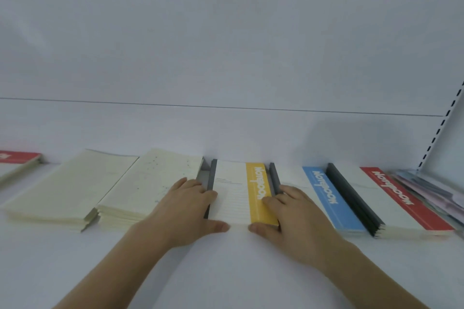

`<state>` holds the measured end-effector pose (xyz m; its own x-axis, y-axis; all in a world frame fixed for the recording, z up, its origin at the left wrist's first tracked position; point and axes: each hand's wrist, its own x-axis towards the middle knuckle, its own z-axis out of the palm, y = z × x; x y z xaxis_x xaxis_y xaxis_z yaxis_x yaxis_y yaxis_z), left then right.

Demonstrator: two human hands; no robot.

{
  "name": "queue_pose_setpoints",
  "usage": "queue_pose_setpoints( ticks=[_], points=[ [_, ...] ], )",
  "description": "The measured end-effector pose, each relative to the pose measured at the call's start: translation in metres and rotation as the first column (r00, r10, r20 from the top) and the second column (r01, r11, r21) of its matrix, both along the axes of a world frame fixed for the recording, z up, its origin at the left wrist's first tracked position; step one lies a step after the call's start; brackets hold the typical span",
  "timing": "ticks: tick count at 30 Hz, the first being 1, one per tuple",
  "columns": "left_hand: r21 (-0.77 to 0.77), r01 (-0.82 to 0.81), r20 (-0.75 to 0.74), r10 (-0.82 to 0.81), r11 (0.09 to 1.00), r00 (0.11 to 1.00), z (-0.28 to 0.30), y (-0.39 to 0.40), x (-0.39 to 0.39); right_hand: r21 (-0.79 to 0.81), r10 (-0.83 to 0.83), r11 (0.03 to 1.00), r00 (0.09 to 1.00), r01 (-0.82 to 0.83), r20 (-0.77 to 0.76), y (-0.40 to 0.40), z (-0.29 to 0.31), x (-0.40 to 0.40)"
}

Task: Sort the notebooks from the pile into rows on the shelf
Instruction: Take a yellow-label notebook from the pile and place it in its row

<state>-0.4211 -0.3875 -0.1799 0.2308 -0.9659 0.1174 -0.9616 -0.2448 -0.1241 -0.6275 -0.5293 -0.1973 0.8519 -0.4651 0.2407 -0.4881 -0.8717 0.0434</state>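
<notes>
Here, spread hands [190, 204] [292, 213] flank the yellow notebook [241, 190] on a white shelf [226, 271].

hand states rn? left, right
Left hand: open, fingers on the left edge of the yellow-striped notebook stack.
Right hand: open, fingers resting on its yellow band.

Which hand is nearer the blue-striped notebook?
Right. The right hand rests on the yellow-striped stack's right edge, just left of the blue-striped notebook. The left hand is on that stack's far left side.
</notes>
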Motion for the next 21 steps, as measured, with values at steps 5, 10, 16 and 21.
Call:
queue_pose_setpoints(
  ticks=[5,10,16,21],
  points=[
    [-0.006,0.0,-0.043,-0.001,1.0,0.999,0.0,0.0,0.003,0.001,0.038,0.999,0.996,-0.038,-0.076,-0.003,0.005,0.0],
    [-0.028,0.011,-0.01,-0.011,1.0,1.0,-0.002,0.002,0.003,-0.013,0.053,0.998,0.993,-0.055,-0.108,-0.004,0.002,-0.001],
    [-0.102,-0.01,-0.07,0.003,0.995,0.998,0.0,0.007,-0.003,0.008,0.025,1.0,0.997,-0.025,-0.075,-0.002,0.002,-0.002],
    [-0.178,-0.063,-0.084,0.048,0.982,0.995,0.002,0.015,-0.014,-0.002,0.014,1.0,0.999,-0.014,0.052,0.004,0.011,-0.007]
  ],
)
